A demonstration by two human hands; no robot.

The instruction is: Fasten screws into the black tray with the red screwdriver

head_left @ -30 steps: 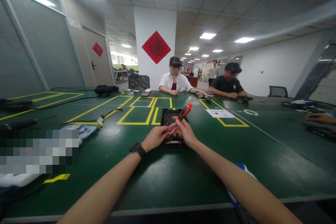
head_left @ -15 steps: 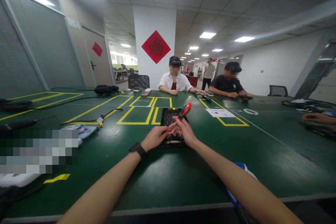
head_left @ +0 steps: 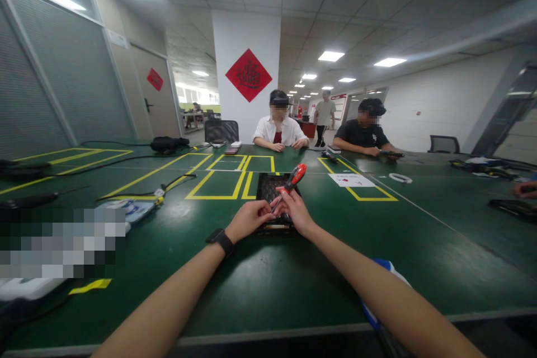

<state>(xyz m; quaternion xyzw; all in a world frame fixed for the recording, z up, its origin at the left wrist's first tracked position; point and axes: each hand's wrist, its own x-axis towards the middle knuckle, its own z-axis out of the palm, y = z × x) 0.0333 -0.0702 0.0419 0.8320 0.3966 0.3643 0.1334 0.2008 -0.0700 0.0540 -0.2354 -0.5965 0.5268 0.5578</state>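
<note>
Fingers, right hand (head_left: 298, 215): wrapped on the screwdriver (head_left: 296, 177), thumb and fingers close together, red-and-black handle poking up past them and leaning right, thin shaft slanting down leftward.
Fingers, left hand (head_left: 248, 220): curled in, tips gathered right by the shaft's lower end; whether they pinch it or some tiny part, can't tell from this angle.
Tray (head_left: 265, 185): one, black, sitting on the green worktop (head_left: 268, 285) directly below both sets of fingers, a pale strip showing at its near edge.
Watch: one, a dark watch (head_left: 220, 241) on the left wrist, just behind those fingers.
Paper and ring: one white sheet (head_left: 351, 180) beyond the fingers to the right, one white ring (head_left: 403, 182) farther right again.
People: two seated across from the fingers, one in a white shirt (head_left: 287, 130), one in a black shirt (head_left: 356, 137), both capped; one standing person (head_left: 324, 114) between them, farther back.
Writing: one red diamond (head_left: 249, 75) on the pillar beyond the fingers, dark characters, too blurred to read; the sheet's print is too small.
</note>
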